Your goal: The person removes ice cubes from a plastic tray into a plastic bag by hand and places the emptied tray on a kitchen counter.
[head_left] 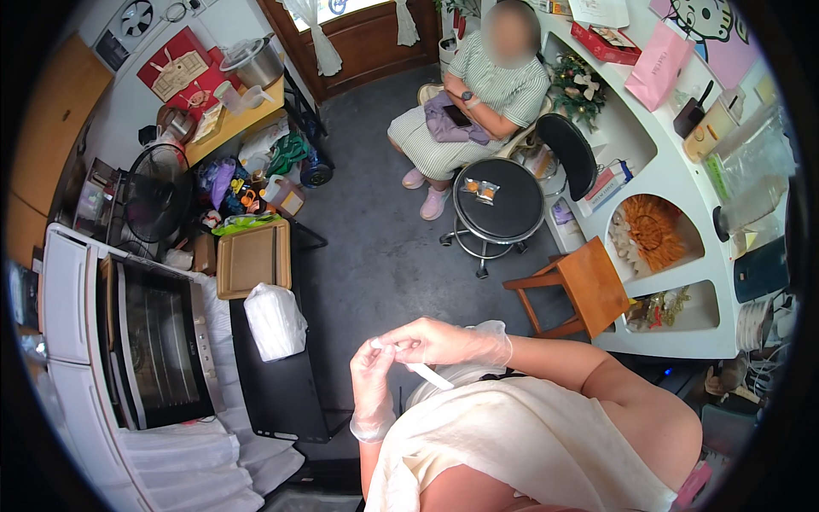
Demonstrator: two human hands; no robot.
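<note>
Both of my hands are raised close together in front of my chest, in thin clear plastic gloves. My left hand [370, 381] points upward, its thumb and fingertips pinched together; what lies between them, if anything, is too small to make out. Reaching across from the right, my right hand [437, 342] has its fingers bent closed, and their tips meet those of the left. From under the right hand a narrow white strip [433, 376] slants down to the right. Its upper end is hidden by the fingers. A cream cloth garment [512, 435] covers my body below.
A seated person [490, 102] has a phone on the lap. Before them stands a round black stool [499, 200] bearing small wrapped items. Closer is a wooden stool [589, 286], beside white shelving [708, 320]. An oven [162, 341], a brown tray [253, 256] and a white bag [275, 322] are left.
</note>
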